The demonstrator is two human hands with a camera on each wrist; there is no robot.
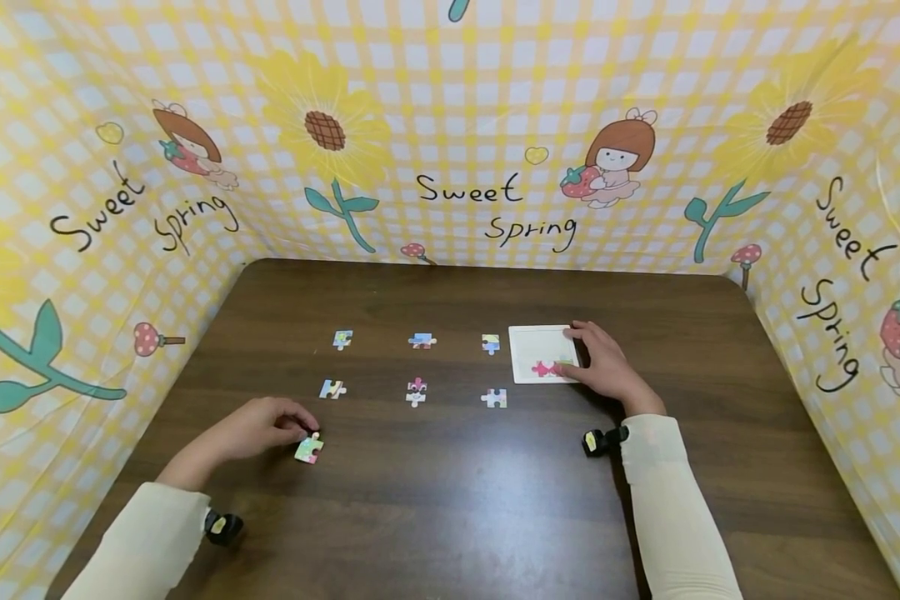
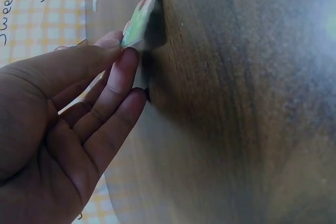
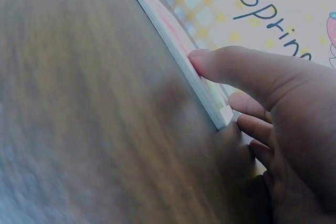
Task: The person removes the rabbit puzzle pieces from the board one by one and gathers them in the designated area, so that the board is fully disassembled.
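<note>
At the left, my left hand [image 1: 264, 425] pinches a green jigsaw piece [image 1: 309, 451] between thumb and fingertips. In the left wrist view this piece [image 2: 140, 20] is tilted on edge, close over the table, its pink end farthest from the fingers. My right hand [image 1: 606, 365] grips the right side of a white puzzle tray [image 1: 532, 340], with the thumb near the front corner and fingers at the back corner. Along the tray's front rim lies a pink piece [image 1: 544, 368], with a bit of green beside it, partly under the thumb. The right wrist view shows the thumb [image 3: 202, 61] over the tray's rim [image 3: 178, 56].
Several loose jigsaw pieces lie in two rows left of the tray, among them a blue one [image 1: 422, 341] and a pink-and-white one [image 1: 416, 392]. Yellow checked cloth [image 1: 450, 225] walls the brown table [image 1: 435, 500] at the back and sides.
</note>
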